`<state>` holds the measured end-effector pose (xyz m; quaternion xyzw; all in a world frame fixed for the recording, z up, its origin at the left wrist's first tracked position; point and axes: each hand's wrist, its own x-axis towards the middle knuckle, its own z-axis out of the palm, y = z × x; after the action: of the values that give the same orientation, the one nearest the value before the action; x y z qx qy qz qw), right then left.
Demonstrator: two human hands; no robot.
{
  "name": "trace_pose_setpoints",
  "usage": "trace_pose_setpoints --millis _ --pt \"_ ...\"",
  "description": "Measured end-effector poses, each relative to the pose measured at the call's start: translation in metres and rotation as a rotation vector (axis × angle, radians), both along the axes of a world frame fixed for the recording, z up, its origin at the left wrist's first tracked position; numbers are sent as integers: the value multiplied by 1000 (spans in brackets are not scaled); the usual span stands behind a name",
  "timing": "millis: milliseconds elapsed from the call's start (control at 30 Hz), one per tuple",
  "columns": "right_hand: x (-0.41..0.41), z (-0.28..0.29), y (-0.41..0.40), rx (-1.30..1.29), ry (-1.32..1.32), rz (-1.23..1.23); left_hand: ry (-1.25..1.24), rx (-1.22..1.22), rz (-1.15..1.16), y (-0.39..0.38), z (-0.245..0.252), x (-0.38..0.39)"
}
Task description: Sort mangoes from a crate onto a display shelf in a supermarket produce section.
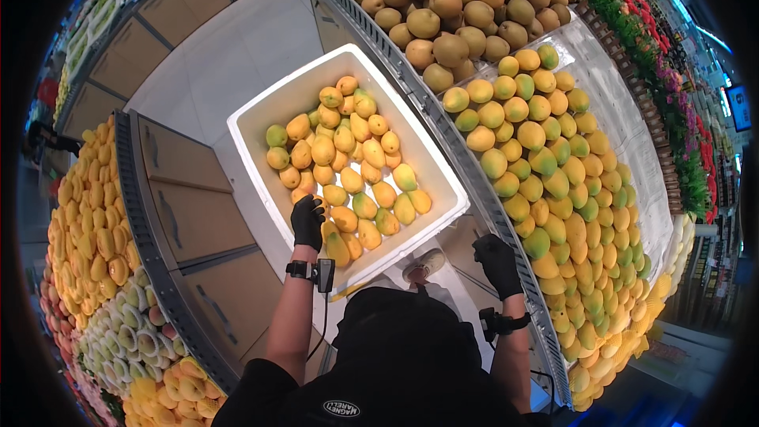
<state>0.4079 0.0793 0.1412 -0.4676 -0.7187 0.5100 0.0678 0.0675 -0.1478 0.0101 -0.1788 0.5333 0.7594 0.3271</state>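
Note:
A white foam box point(415, 136) lies before me, holding many yellow and green-tinged mangoes point(351, 179). My left hand point(307, 222), in a black glove, reaches over the box's near left wall. Its curled fingertips are beside the mangoes; whether they grip one cannot be told. To the right of the box, my right hand point(498, 264), also gloved in black, hangs at the display's grey slotted edge point(487, 198). Those fingers are curled in, and no fruit shows in them. Beyond that edge is a sloping pile of mangoes point(557, 181).
Brown round fruit point(450, 47) is heaped above the mango display. Artificial flowers point(682, 101) and a small brown fence point(631, 65) line its back. To my left stands another stand with yellow fruit point(95, 231), net-wrapped fruit point(127, 332) and tan drawers point(198, 219). Pale floor tiles point(255, 41) lie beyond the box.

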Motion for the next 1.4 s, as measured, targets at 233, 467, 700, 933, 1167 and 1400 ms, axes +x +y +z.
trace_pose_setpoints --millis 233,467,700,933,1167,1400 --pt "-4 -2 4 115 -24 147 23 74 58 43 -8 -38" --pt "-6 3 8 20 -35 61 -15 113 60 95 -26 -108" --pt "-11 11 8 -9 -57 -10 -106 116 34 142 -60 -166" --pt "-4 1 9 -17 -139 -39 -138 -51 -103 193 -91 -203" --pt "-11 -2 10 -84 -152 -54 627 -657 -435 188 -178 -289" --pt "14 2 12 149 -267 75 237 -890 -272 257 -118 -244"
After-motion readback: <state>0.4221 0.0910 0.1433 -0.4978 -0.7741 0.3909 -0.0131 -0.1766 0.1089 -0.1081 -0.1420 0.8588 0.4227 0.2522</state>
